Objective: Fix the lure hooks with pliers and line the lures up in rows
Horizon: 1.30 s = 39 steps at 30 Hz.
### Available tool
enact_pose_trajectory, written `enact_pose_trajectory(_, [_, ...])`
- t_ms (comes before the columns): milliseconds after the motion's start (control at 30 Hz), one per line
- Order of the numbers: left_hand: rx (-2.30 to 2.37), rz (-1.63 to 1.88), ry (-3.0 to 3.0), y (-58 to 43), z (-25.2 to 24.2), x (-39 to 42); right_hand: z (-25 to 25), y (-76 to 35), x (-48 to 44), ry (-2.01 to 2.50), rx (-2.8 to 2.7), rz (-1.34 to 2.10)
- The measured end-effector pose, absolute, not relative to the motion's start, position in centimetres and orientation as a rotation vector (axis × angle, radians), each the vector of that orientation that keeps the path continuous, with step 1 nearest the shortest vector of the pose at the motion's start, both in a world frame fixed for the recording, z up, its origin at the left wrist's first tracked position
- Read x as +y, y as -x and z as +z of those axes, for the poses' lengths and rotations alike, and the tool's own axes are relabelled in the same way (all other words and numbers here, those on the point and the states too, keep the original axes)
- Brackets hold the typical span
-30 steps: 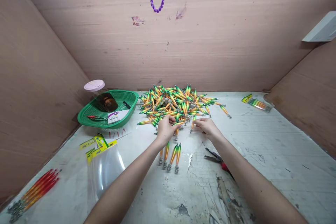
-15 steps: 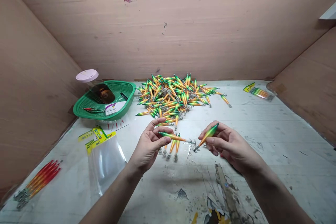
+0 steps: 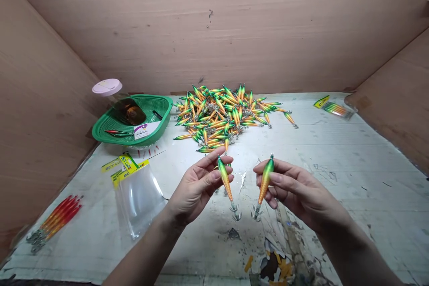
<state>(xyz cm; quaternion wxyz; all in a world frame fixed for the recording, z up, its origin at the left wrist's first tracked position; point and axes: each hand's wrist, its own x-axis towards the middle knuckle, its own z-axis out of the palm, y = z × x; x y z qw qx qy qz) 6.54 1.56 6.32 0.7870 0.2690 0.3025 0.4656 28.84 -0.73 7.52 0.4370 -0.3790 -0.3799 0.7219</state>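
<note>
Between thumb and fingers, my left hand [image 3: 201,183] pinches a green-and-orange squid jig [image 3: 225,179], its hooks pointing down and slightly right. A matching squid jig [image 3: 265,182] is pinched in my right hand [image 3: 295,187], nearly upright with its hook crown at the bottom. The two jigs hang side by side, apart, above the table. Behind them lies a large heap of squid jigs [image 3: 217,118] of the same colours. Several jigs on the table behind my left hand are mostly hidden by it.
At left stands a green basket [image 3: 100,137] holding a lidded jar [image 3: 134,115], a card and a red jig. Nearer are clear BCT LURE bags [image 3: 139,196] and a bundle of red-orange jigs [image 3: 60,219]. A filled pack [image 3: 335,109] lies far right. Cardboard walls [image 3: 268,31] enclose the table.
The left-hand jig has swung from nearly level to hooks-down. The right-hand jig has turned more upright, and its hooks have moved away from the other's. The camera view has tilted slightly.
</note>
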Motion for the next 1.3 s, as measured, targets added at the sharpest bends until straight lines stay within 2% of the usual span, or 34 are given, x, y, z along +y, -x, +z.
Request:
enact_pose_trajectory(233, [0.608, 0.961, -0.579, -6.5, 6.3, 1.3, 6.9, -27.7, -0.8, 0.827, -0.918, 1.929])
enact_pose_trajectory(533, [0.671, 0.938, -0.607, -6.4, 6.4, 1.3, 6.2, -27.4, -0.8, 0.844, -0.907, 1.940])
enact_pose_trajectory(700, [1.068, 1.021, -0.903, -2.0, 5.7, 3.9, 5.0, -27.5, 0.0, 0.882, -0.885, 1.928])
enact_pose_trajectory(833, [1.462, 0.905, -1.107, 0.6, 3.0, 6.2, 4.6, -27.3, 0.2, 0.811, -0.881, 1.947])
enact_pose_trajectory(967, [1.535, 0.879, -1.145, 0.0, 0.1, 7.4, 4.7, -26.9, -0.1, 0.746, -0.895, 1.944])
enact_pose_trajectory(1067, [1.591, 0.950, -1.220, -1.5, 0.2, 6.8, 4.5, -26.8, -0.2, 0.717, -0.926, 1.920])
enact_pose_trajectory(1167, [1.456, 0.950, -1.289, -3.3, 2.5, 4.5, 4.2, -26.9, -0.4, 0.704, -0.988, 1.897])
enact_pose_trajectory(1300, [0.905, 0.662, -1.059, -5.7, 5.7, 1.6, 4.0, -27.2, -0.3, 0.712, -1.110, 1.904])
